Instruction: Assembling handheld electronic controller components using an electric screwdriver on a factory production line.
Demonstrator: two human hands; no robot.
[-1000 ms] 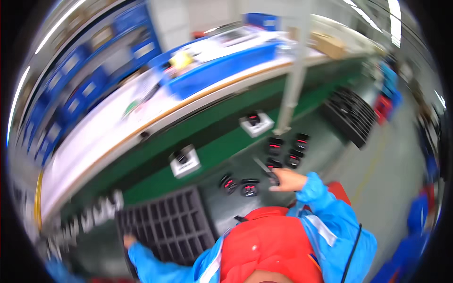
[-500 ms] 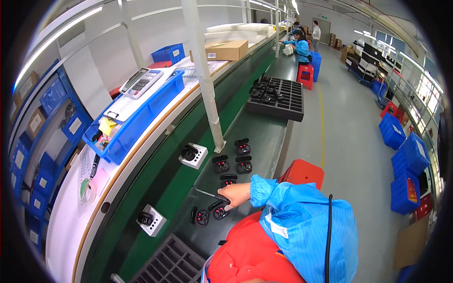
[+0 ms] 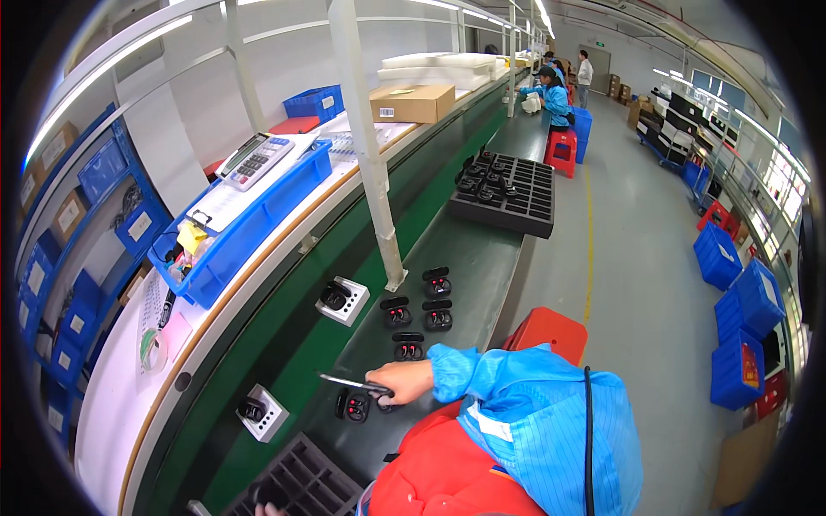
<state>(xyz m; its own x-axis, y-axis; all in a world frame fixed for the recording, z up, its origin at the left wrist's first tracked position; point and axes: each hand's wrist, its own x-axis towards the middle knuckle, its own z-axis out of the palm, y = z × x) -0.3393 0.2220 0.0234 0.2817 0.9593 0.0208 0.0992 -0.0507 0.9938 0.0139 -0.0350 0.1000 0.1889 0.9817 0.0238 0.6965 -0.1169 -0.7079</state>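
Note:
My right hand (image 3: 403, 382) is closed around a slim tool (image 3: 344, 381) with a silver shaft and a dark handle, possibly tweezers, pointing left. Beneath it an open black earbud case (image 3: 387, 404) is partly hidden. Just left of that lies another open earbud case (image 3: 356, 408) with red lights. Several more, such as this open case (image 3: 408, 348), stand farther up the bench. At the lower edge, fingertips of my left hand (image 3: 270, 511) show beside a dark rounded object (image 3: 268, 492), apparently an earbud case, over a black compartment tray (image 3: 301, 469). Most of that hand is out of frame.
Two white blocks, a near one (image 3: 274, 416) and a farther one (image 3: 351, 303), each bear a black case on the green belt (image 3: 297, 353). A white post (image 3: 370, 163) rises beside the bench. Beyond stands a filled black tray (image 3: 542, 225). A red stool (image 3: 551, 334) is at right.
My right hand has moved slightly left and down, and the slim tool now points left in plain view. Left fingertips and a dark object have come in over the near tray.

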